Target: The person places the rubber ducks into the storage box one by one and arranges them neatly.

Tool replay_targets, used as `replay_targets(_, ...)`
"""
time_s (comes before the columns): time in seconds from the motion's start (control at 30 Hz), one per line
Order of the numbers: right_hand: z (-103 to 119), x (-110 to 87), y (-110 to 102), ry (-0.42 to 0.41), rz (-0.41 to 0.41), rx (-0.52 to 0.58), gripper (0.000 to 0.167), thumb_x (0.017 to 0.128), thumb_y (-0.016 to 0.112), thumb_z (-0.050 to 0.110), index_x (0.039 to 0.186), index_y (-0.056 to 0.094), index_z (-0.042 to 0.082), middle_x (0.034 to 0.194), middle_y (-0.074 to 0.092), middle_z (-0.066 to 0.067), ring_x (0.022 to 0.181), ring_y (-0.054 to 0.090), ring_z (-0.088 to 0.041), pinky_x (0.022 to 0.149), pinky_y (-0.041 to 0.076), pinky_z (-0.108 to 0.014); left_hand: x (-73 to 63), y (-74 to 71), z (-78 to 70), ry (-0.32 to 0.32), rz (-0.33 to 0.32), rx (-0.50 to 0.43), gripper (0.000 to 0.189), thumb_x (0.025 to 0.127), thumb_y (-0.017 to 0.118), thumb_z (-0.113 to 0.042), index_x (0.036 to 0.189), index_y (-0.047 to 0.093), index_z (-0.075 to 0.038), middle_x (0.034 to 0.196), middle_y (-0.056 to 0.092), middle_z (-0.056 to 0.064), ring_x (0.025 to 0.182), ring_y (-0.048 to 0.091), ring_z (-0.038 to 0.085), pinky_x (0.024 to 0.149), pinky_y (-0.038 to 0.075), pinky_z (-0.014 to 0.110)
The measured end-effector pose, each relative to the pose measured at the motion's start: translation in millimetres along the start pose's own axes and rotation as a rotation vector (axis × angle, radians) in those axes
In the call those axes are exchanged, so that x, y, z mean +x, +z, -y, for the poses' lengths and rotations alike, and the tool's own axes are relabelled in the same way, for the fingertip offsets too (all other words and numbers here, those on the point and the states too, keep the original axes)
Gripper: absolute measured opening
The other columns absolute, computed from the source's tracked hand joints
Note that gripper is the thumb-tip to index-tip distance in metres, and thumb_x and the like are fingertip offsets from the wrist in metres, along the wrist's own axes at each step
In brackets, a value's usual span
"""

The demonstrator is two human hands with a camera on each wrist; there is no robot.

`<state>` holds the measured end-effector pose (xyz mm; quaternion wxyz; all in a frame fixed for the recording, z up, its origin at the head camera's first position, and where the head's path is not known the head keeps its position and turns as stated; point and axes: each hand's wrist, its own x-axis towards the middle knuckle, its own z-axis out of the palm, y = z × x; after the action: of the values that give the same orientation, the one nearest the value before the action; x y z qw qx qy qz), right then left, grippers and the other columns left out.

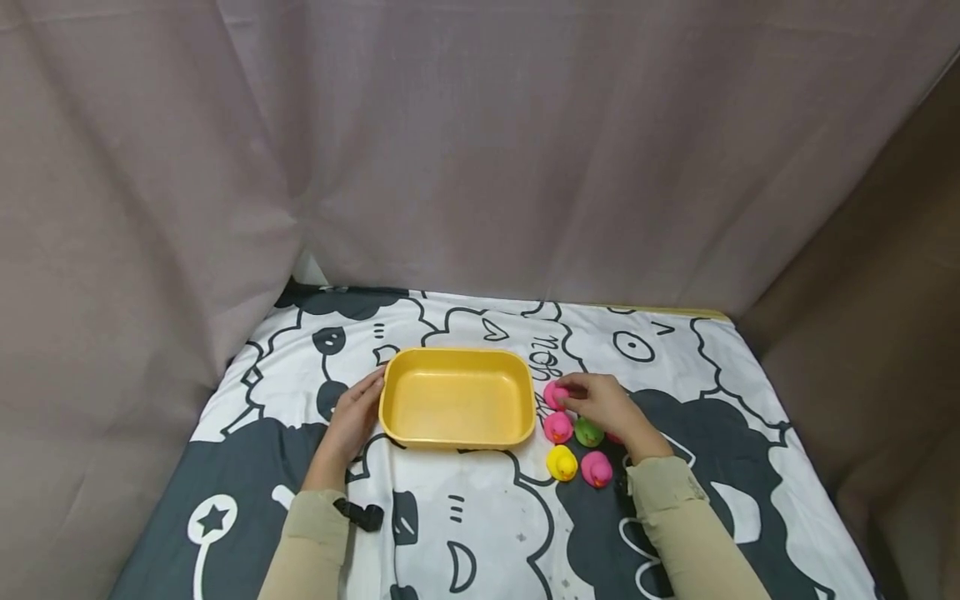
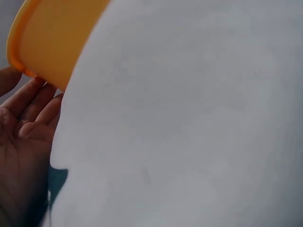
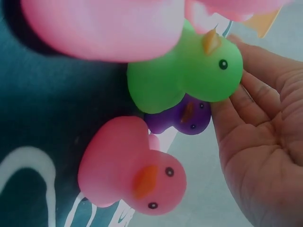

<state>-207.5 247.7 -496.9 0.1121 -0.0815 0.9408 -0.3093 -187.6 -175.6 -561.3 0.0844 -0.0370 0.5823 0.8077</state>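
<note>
My left hand (image 1: pixel 356 421) is at the left end of a shallow yellow tray (image 1: pixel 457 442), holding its edge; in the left wrist view the thumb and fingertips meet the tray rim (image 2: pixel 16 59). My right hand (image 1: pixel 603 408) pinches a pink rubber duck (image 1: pixel 553 395) just right of the tray. Below that hand sit another pink duck (image 1: pixel 558 427), a green duck (image 1: pixel 588 432), a yellow duck (image 1: pixel 562 463) and a further pink duck (image 1: pixel 597 469). A purple duck (image 3: pixel 191 116) shows behind the green one in the right wrist view. The right wrist partly hides one more reddish duck (image 1: pixel 615 438).
A black-and-white cartoon-print cloth (image 1: pixel 465 517) covers the table. Grey-brown curtains (image 1: pixel 480 167) hang behind it and along both sides. A black strap (image 1: pixel 362 514) sits at the left sleeve cuff.
</note>
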Motion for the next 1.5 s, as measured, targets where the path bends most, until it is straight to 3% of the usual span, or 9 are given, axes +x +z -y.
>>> replay_targets(0.2,-2,-1.3,4,-0.024,0.009,0.009,0.037,0.09,0.078,0.023,0.125,0.07,0.014,0.117,0.07,-0.005,0.105,0.066,-0.024,0.094,0.057,-0.044,-5.4,-4.5,4.3,0.001,0.007,-0.009,0.051,0.103,0.059,-0.028,0.149,0.049,-0.009,0.155,0.045,0.003,0.143,0.04,0.015,0.109,0.042,0.022)
replay_targets(0.47,-5,-2.8,8,-0.015,0.004,0.022,0.04,0.086,0.082,0.031,0.123,0.071,0.019,0.114,0.07,0.001,0.103,0.066,-0.02,0.092,0.058,-0.041,-5.4,-4.0,7.2,-0.009,0.0,-0.022,0.056,0.1,0.065,-0.031,0.149,0.05,-0.009,0.154,0.045,0.004,0.141,0.043,0.017,0.107,0.045,0.023)
replay_targets(0.87,-1,12.3,-1,-0.034,-0.03,-0.002,0.037,0.086,0.082,0.032,0.119,0.073,0.018,0.11,0.07,-0.001,0.097,0.065,-0.019,0.09,0.059,-0.041,3.1,-4.4,-5.7,0.032,-0.001,-0.01,0.056,0.1,0.064,-0.032,0.149,0.049,-0.009,0.155,0.045,0.005,0.141,0.043,0.018,0.109,0.044,0.024)
replay_targets(1.13,1,9.3,0,-0.039,-0.04,-0.032,0.041,0.087,0.08,0.031,0.125,0.071,0.017,0.111,0.07,-0.002,0.097,0.064,-0.021,0.091,0.059,-0.043,1.2,-2.0,-5.4,-0.002,-0.009,-0.019,0.057,0.098,0.066,-0.033,0.148,0.051,-0.01,0.154,0.046,0.003,0.139,0.044,0.017,0.108,0.045,0.024)
replay_targets(1.33,-1,6.4,0,-0.071,-0.081,0.015,0.041,0.087,0.081,0.03,0.125,0.073,0.017,0.116,0.071,-0.004,0.102,0.067,-0.025,0.092,0.058,-0.044,0.9,-2.1,-2.0,-0.006,-0.012,-0.009,0.057,0.099,0.064,-0.036,0.148,0.052,-0.009,0.153,0.047,0.004,0.138,0.045,0.018,0.108,0.045,0.025)
replay_targets(1.5,-2,6.4,-1,-0.073,-0.113,0.127,0.039,0.086,0.081,0.031,0.122,0.074,0.018,0.116,0.071,-0.003,0.1,0.067,-0.024,0.088,0.06,-0.042,0.1,-3.3,-0.4,-0.002,-0.004,-0.009,0.057,0.1,0.063,-0.037,0.148,0.051,-0.008,0.153,0.047,0.005,0.14,0.044,0.017,0.108,0.044,0.024)
